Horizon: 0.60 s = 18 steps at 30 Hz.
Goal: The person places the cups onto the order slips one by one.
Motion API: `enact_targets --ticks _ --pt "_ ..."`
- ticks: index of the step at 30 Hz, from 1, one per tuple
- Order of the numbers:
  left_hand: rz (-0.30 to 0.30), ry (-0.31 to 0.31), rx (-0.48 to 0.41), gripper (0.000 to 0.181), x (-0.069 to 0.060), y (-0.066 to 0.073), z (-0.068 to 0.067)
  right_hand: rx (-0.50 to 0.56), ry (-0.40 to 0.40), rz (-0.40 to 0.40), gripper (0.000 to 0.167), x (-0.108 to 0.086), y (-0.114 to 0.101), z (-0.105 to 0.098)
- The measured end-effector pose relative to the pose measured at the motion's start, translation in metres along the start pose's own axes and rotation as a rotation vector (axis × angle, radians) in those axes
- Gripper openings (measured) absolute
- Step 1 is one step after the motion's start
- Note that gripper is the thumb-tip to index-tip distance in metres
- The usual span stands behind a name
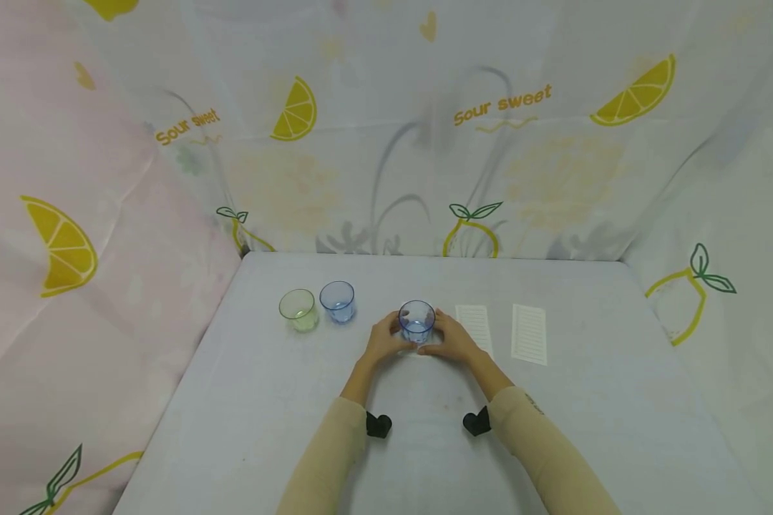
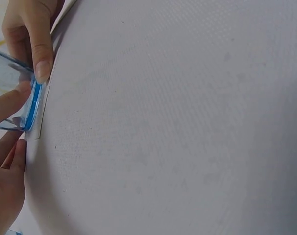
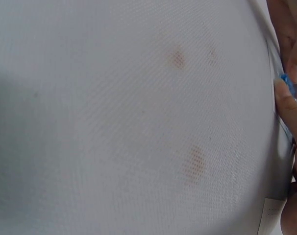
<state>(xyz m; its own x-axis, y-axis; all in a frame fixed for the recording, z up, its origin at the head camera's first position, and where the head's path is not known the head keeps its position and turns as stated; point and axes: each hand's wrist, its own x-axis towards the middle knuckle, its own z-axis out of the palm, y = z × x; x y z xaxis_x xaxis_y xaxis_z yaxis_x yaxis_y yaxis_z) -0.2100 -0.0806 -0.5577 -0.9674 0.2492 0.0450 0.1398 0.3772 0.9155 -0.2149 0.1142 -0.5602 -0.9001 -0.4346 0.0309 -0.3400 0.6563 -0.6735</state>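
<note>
A clear blue glass point(image 1: 416, 326) stands upright on the table, between both hands. My left hand point(image 1: 385, 340) holds its left side, and my right hand point(image 1: 451, 339) holds the right side, with the thumbs near each other at the front of its base. Under the glass, the edge of a white paper card point(image 1: 417, 353) shows. In the left wrist view, the thick blue base of the glass point(image 2: 35, 105) sits close to the card, fingers around it. Only a bit of the blue base point(image 3: 287, 83) appears in the right wrist view, beside the thumbs.
Left of the hands stand a green glass point(image 1: 298, 312) and a second blue glass point(image 1: 338, 303), side by side. Two printed white cards lie to the right: one card point(image 1: 473, 325) partly behind the right hand, another card point(image 1: 530, 335) farther right. A lemon-print curtain point(image 1: 373, 164) surrounds the white table point(image 1: 425, 472).
</note>
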Motion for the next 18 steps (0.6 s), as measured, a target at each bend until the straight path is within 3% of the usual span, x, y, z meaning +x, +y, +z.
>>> enact_targets --ticks 7,18 --pt "0.034 0.019 -0.042 0.067 -0.0002 0.0009 0.0002 -0.002 0.014 -0.019 0.071 0.0017 0.0019 -0.0003" --pt "0.016 0.022 -0.079 0.081 -0.0073 -0.0030 -0.0018 -0.007 0.005 -0.024 0.073 -0.0002 0.0003 -0.0003"
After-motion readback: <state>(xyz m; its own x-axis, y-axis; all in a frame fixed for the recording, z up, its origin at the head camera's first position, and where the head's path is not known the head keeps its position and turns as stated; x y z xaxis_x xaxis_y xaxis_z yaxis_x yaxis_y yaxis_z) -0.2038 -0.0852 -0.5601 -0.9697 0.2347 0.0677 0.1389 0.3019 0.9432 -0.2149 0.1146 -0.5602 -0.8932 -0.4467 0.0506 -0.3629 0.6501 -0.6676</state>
